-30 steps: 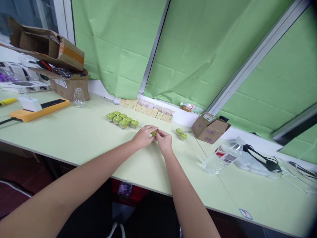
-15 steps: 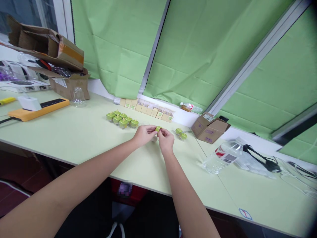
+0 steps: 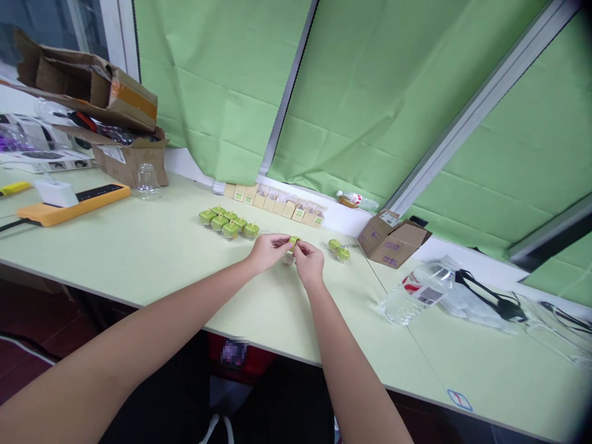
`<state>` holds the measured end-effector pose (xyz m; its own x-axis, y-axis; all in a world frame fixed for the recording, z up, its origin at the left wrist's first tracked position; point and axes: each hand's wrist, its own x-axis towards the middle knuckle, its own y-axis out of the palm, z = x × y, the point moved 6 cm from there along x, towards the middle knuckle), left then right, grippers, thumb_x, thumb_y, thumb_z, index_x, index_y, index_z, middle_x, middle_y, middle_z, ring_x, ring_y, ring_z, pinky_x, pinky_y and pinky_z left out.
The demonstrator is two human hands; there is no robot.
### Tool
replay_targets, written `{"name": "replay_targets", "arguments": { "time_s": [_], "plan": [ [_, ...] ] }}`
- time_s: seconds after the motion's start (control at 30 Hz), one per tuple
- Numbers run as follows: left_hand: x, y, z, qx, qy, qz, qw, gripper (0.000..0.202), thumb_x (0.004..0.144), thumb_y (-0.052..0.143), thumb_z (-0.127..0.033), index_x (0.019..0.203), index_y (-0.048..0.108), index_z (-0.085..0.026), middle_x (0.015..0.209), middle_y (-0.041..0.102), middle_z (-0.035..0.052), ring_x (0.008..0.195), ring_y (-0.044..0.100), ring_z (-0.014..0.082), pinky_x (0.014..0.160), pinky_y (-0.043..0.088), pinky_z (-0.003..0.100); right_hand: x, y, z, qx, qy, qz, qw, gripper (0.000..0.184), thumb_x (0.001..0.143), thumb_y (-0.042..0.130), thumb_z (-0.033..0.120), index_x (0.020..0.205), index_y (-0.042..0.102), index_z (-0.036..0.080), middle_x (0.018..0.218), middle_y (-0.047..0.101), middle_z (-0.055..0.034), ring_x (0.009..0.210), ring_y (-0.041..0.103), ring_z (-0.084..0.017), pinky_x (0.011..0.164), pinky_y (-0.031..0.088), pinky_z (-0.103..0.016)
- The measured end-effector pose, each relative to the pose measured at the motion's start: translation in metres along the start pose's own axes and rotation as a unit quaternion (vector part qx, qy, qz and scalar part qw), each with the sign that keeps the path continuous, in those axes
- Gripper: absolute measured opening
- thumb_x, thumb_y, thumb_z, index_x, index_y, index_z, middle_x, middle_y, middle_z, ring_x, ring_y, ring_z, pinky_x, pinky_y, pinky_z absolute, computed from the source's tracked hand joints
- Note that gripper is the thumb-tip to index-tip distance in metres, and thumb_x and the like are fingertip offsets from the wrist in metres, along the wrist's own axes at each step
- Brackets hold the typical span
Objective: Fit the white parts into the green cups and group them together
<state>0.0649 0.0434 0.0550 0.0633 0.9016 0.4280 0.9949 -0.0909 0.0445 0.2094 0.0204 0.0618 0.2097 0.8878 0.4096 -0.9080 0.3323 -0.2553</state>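
Observation:
My left hand (image 3: 269,251) and my right hand (image 3: 309,261) meet over the middle of the table (image 3: 259,314), fingers closed in a pinch. Between their fingertips is a small green piece (image 3: 294,240), mostly hidden by the fingers. A small whitish round item (image 3: 287,259) shows just below it; whether it is joined to the green piece I cannot tell. Left of my hands stand several green-topped clear little cups (image 3: 230,229) with short pale stems, grouped in rows. Two more of these green-topped cups (image 3: 343,253) stand to the right.
A row of small beige boxes (image 3: 272,201) lines the wall. An open carton (image 3: 391,240) and a large clear bottle (image 3: 419,291) are at right, beside a black strap (image 3: 494,299). An orange power strip (image 3: 92,202), clear jar (image 3: 148,182) and cardboard boxes (image 3: 132,161) are at left.
Both hands stay together at nearly the same spot. The green piece has shifted very slightly left and its tilt has changed a little. Everything else on the table is still.

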Motion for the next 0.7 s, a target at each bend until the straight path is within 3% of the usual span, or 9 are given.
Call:
{"name": "replay_targets", "arguments": {
  "time_s": [0.27,0.5,0.7],
  "plan": [
    [0.0014,0.0002,0.0059,-0.008,0.012,0.001,1.0,0.036,0.071,0.078,-0.029,0.104,0.075,-0.014,0.103,0.076,0.0106,0.089,0.072,0.0227,0.087,0.058,0.038,0.0017,0.0005,0.008,-0.05,-0.082,0.057,0.994,0.028,0.081,0.056,0.035,0.09,0.077,0.02,0.08,0.073,-0.0005,0.069,0.061,-0.016,0.069,0.049,-0.028],
    [-0.0011,0.0039,-0.0003,-0.005,0.007,0.018,1.0,0.035,0.073,0.076,-0.027,0.105,0.075,-0.013,0.107,0.075,0.0109,0.089,0.072,0.0222,0.087,0.057,0.037,0.003,-0.0044,0.0032,-0.053,-0.053,0.007,0.997,0.025,0.078,0.059,0.034,0.086,0.077,0.019,0.079,0.074,-0.0026,0.066,0.061,-0.017,0.067,0.049,-0.029],
    [0.0009,0.0035,0.0075,-0.002,0.01,0.028,1.0,0.027,0.073,0.075,-0.03,0.096,0.078,-0.015,0.097,0.077,0.008,0.086,0.071,0.0218,0.082,0.058,0.034,0.0029,-0.0061,0.001,-0.027,-0.04,-0.002,0.999,0.025,0.075,0.062,0.034,0.086,0.077,0.018,0.078,0.074,-0.0031,0.063,0.059,-0.016,0.062,0.047,-0.028]
  ]
}}
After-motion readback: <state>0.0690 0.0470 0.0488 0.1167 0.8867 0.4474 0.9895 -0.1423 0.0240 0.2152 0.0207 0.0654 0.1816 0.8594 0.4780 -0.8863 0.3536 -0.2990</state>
